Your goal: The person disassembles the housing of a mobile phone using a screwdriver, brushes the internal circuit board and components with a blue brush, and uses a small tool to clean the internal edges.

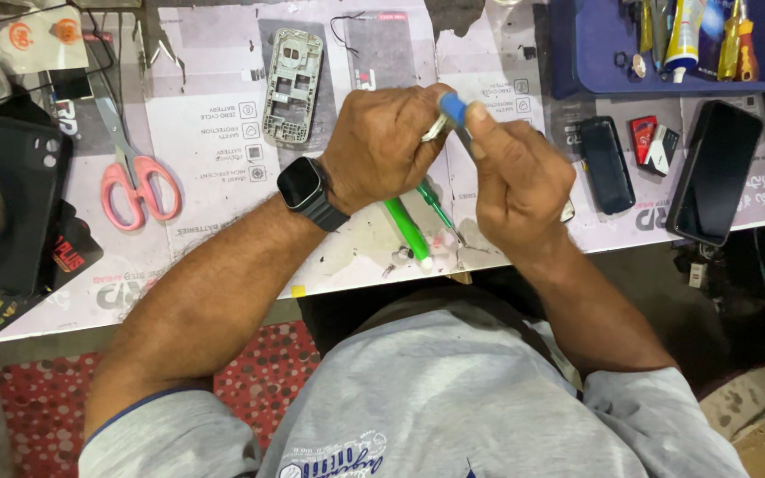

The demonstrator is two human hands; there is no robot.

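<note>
A paper-covered table (pixel 223 133) spans the view, above a red dotted mat (pixel 258 372) on the floor. A blue tray (pixel 595 53) sits at its far right corner. On it lie black phones (pixel 714 173), pink scissors (pixel 130 168) and a phone frame (pixel 292 86). Above the table's near edge, the left hand (pixel 382 146) is closed on a small metal part (pixel 436 128); the right hand (pixel 515 181) pinches a blue tool (pixel 453 111).

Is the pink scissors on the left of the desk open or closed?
Closed. The pink scissors lie flat on the paper-covered desk; the two handle loops sit close together and the blades run as one strip, not crossed apart.
</note>
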